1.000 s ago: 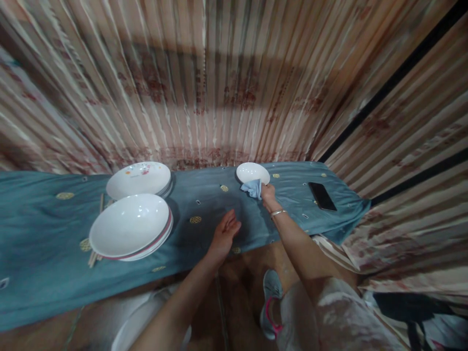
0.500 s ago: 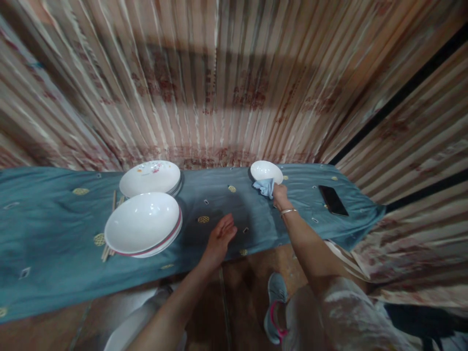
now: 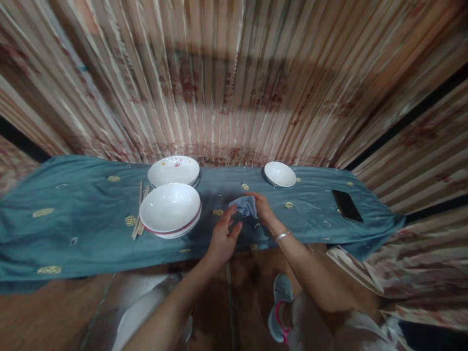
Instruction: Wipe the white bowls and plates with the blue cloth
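Note:
A pale blue cloth (image 3: 245, 205) hangs over the middle of the table, its right side gripped in the fingers of my right hand (image 3: 264, 209). Close by at the lower left is my left hand (image 3: 224, 238), thumb and fingers apart; its fingertips reach the cloth's left edge, and I cannot tell if they touch it. A small white bowl (image 3: 280, 174) stands beyond my right hand, near the table's back edge. To the left of my hands sits a stack of large white bowls (image 3: 170, 208), the lower one edged in red.
Behind the large bowls is a stack of floral white plates (image 3: 173, 170). Several wooden chopsticks (image 3: 139, 219) lie left of the bowls. A black phone (image 3: 347, 205) rests at the right. Teal cloth (image 3: 91, 209) covers the table, with a pleated curtain (image 3: 219, 87) behind.
My right hand has drawn the cloth away from the small bowl, left and toward me. My left hand has met it near the middle. The view has shifted left.

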The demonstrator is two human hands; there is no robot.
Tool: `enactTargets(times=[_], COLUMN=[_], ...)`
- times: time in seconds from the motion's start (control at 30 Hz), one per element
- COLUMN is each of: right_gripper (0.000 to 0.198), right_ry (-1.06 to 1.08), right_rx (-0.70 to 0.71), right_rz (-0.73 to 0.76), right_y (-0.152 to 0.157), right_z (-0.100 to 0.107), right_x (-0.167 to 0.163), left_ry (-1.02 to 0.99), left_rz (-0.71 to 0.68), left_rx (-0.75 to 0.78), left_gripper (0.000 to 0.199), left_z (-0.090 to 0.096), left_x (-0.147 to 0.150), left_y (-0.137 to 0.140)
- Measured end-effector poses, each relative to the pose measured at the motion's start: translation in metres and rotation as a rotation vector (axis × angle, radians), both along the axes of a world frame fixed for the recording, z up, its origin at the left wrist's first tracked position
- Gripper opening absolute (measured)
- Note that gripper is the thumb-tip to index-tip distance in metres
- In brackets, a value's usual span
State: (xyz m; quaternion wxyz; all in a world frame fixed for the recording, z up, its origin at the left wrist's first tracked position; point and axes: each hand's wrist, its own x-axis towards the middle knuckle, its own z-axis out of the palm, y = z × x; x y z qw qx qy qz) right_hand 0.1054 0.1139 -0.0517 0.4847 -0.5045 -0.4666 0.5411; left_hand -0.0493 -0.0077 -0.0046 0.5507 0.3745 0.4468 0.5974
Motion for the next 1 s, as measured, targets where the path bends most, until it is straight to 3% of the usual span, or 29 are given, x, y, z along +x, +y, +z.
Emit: enactTargets(times=[0.2, 0.33, 0.4, 0.47, 0.53, 0.63, 0.77, 1.0], right_gripper=[0.023, 0.028, 0.034, 0.041, 0.047, 0.049, 0.041, 0.037], right_ry=[-0.059, -0.278, -0.392, -0.488, -0.569, -0.641, -0.763, -0.804], right_rx=[0.110, 0.221, 0.270, 0.292, 0.294, 0.301, 0.351, 0.409], right_rz=[0.176, 0.252, 0.293, 0.327, 0.344, 0.381, 0.447, 0.470], right_y=[-0.022, -0.037, -0.044, -0.050, -0.054, -0.058, -0.064, -0.070], right_z=[0.030, 0.045, 0.050, 0.055, 0.058, 0.061, 0.068, 0.076], right_x=[-0.070, -0.095, -0.105, -0.114, -0.122, -0.129, -0.131, -0.131], left_ry=[0.490, 0.815, 0.866, 0.817, 0.637, 0.278, 0.094, 0.007], left_rz=[0.098, 0.336, 0.489, 0.595, 0.664, 0.652, 0.554, 0.537], left_rx=[0.402, 0.534, 0.517, 0.386, 0.187, -0.006, 0.014, -0.003], left_gripper=[0.047, 0.056, 0.068, 0.079, 0.087, 0.075, 0.057, 0.056], left_z=[0.031, 0.040, 0.038, 0.031, 0.021, 0.008, 0.000, 0.002], left_x=[-0.044, -0.091, -0.116, -0.137, -0.150, -0.154, -0.147, -0.143], left_y=[-0.016, -0.020, -0.020, -0.019, -0.018, -0.016, -0.016, -0.019])
